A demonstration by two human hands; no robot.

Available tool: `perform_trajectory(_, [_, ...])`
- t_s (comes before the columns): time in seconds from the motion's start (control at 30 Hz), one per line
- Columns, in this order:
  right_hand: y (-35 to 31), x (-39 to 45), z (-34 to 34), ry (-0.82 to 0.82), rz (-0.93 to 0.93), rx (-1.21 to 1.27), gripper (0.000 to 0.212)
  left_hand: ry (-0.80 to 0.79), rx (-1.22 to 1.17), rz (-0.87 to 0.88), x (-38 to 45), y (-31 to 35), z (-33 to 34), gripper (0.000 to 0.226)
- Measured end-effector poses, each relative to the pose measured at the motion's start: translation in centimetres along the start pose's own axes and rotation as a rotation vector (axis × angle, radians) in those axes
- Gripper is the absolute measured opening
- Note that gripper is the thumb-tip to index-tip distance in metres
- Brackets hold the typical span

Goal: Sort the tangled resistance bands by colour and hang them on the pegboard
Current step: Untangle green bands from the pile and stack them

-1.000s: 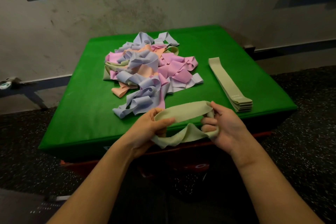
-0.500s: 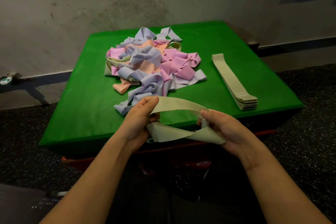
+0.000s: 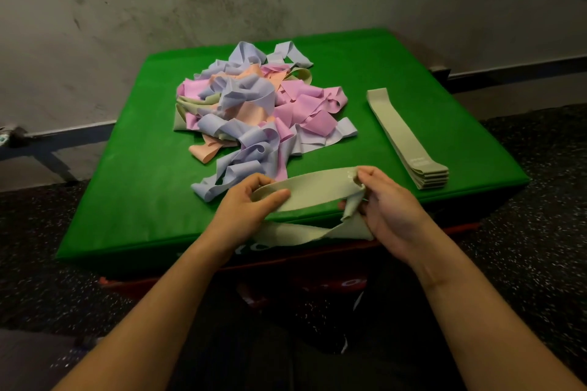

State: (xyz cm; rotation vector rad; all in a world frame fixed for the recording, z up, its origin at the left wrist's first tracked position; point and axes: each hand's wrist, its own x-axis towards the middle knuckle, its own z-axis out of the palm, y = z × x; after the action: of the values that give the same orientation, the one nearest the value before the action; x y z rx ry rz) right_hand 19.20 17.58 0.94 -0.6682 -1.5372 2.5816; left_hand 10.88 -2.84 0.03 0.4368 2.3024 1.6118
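Raised and drawn flatter since a moment ago, a green band (image 3: pixel 313 190) is pinched between left hand (image 3: pixel 246 209) and right hand (image 3: pixel 386 209) over the surface's (image 3: pixel 133 200) near edge, apparently untwisted for the stack (image 3: pixel 409 140) at right.

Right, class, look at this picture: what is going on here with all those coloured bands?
A person is sorting resistance bands on a green mat. Both hands hold one pale green band over the mat's near edge: the left hand grips one end, the right hand pinches the other. A neat stack of pale green bands lies to the right. A tangled pile of lilac, pink, peach and green bands sits in the middle. No pegboard is visible.
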Motion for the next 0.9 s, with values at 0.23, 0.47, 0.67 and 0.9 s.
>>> perform_trajectory(0.23, [-0.3, 0.6, 1.8, 0.076, -0.101, -0.293, 0.023, -0.148, -0.073, 0.028, 1.5, 0.7, 1.2, 0.019])
perform_trajectory(0.47, [-0.5, 1.0, 3.1, -0.021, -0.198, -0.426, 0.029, -0.286, -0.074, 0.1, 2.0, 3.7, 3.7, 0.03])
perform_trajectory(0.67, [-1.0, 1.1, 1.5, -0.085, -0.047, -0.464, 0.046, -0.085, 0.113, 0.163, 2.1, 3.5, 3.6, 0.022])
perform_trajectory(0.9, [-1.4, 0.8, -0.1, -0.169, -0.106, -0.477, 0.014, -0.08, -0.094, 0.079, 1.7, 3.5, 3.5, 0.021])
